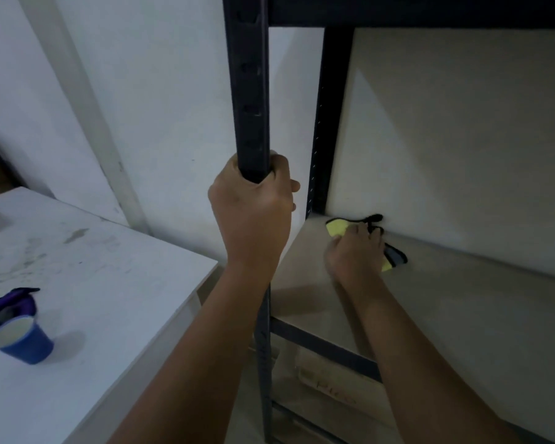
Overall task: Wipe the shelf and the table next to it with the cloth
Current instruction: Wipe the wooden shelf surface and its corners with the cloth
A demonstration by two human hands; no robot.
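— The left hand [252,203]?
— Fist wrapped around the shelf's dark post [249,91]; gripping tight.
— The right hand [354,251]?
— Fingers pressing the yellow cloth [335,227] flat in the shelf [462,299] back corner; counter [109,267] beside.

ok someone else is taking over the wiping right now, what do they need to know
Left hand: gripping the shelf's dark front post.
Right hand: pressing the yellow cloth onto the shelf board, at its back left corner by the wall.
Table: smudges visible, so apparently not wiped; a blue cup and a purple item sit on it.
Left: rest of the shelf board, then the table.
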